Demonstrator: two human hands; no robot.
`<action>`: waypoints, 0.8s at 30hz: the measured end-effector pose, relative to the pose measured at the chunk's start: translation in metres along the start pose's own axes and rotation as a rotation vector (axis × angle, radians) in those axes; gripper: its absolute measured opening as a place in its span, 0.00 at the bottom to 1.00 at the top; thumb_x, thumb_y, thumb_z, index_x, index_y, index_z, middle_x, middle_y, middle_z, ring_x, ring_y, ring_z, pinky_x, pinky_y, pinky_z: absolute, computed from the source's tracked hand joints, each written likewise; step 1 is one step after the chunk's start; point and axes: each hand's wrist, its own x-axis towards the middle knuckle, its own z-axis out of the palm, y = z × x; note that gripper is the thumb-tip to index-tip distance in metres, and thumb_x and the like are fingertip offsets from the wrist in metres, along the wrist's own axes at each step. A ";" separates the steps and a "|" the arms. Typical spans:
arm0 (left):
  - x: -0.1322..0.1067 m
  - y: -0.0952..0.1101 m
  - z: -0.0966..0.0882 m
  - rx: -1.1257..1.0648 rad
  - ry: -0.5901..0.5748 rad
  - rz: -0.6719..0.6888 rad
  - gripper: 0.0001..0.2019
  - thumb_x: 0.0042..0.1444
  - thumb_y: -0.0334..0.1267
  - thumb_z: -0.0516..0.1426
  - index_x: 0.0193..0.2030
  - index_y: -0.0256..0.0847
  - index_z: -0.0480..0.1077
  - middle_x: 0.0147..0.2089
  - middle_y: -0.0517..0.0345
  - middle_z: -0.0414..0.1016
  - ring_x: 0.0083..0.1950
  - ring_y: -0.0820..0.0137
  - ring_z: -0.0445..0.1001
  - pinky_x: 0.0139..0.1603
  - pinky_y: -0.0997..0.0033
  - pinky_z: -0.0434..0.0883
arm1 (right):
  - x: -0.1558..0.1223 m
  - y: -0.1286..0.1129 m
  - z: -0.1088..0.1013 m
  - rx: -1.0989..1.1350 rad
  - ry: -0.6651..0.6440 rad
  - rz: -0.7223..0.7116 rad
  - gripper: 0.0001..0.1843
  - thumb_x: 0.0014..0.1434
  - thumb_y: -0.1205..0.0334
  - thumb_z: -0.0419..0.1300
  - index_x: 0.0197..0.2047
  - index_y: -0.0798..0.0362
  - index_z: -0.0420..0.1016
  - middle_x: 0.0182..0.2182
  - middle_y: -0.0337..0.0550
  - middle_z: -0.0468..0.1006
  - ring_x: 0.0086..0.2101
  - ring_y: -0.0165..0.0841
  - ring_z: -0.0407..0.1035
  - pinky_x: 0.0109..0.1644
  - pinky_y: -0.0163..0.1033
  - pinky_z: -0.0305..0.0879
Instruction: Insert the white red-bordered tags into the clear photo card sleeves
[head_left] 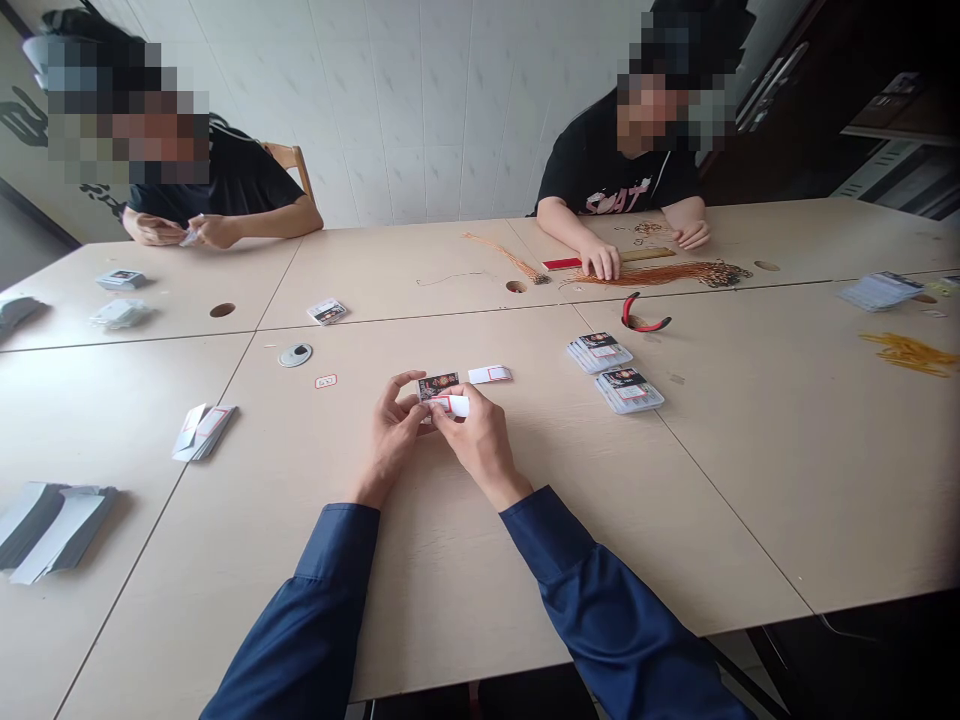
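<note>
A wide, pale table (pixel 300 600) is shared with two seated co-workers at its far side, and its near edge is set well back from the working hands. Both hands are held over the tabletop, drawn close together. By the left hand (pixel 390 435), fingers curled and thumb pressed in, a black printed card (pixel 439 382) is gripped; by the right hand (pixel 484 440), nearly closed in a pinch, a white strip (pixel 454 405) is held. To the right, two stacks of packets (pixel 630 390) are set well apart from the hands; a pile of white slips (pixel 204 432) is placed farther off on the left. The card is stretched crosswise beyond the thumbs, and the strip is lined up roughly parallel on its near side; whether they are touching cannot be told. Just beyond the right hand, more white strips (pixel 490 374) are laid crosswise.
</note>
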 end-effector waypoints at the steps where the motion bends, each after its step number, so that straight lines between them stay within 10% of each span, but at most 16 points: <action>1: 0.000 0.000 0.000 0.001 0.000 0.000 0.23 0.51 0.39 0.64 0.53 0.43 0.65 0.40 0.55 0.81 0.36 0.67 0.79 0.39 0.67 0.77 | 0.000 0.000 0.000 -0.002 0.001 -0.001 0.05 0.58 0.58 0.63 0.36 0.49 0.74 0.33 0.43 0.83 0.32 0.37 0.77 0.34 0.37 0.71; 24: 0.000 0.002 -0.001 -0.005 0.005 -0.009 0.23 0.50 0.37 0.64 0.53 0.43 0.65 0.35 0.58 0.79 0.34 0.69 0.78 0.38 0.68 0.77 | -0.001 -0.002 -0.003 0.000 -0.015 -0.012 0.07 0.57 0.56 0.63 0.37 0.49 0.74 0.33 0.42 0.82 0.32 0.36 0.75 0.34 0.36 0.69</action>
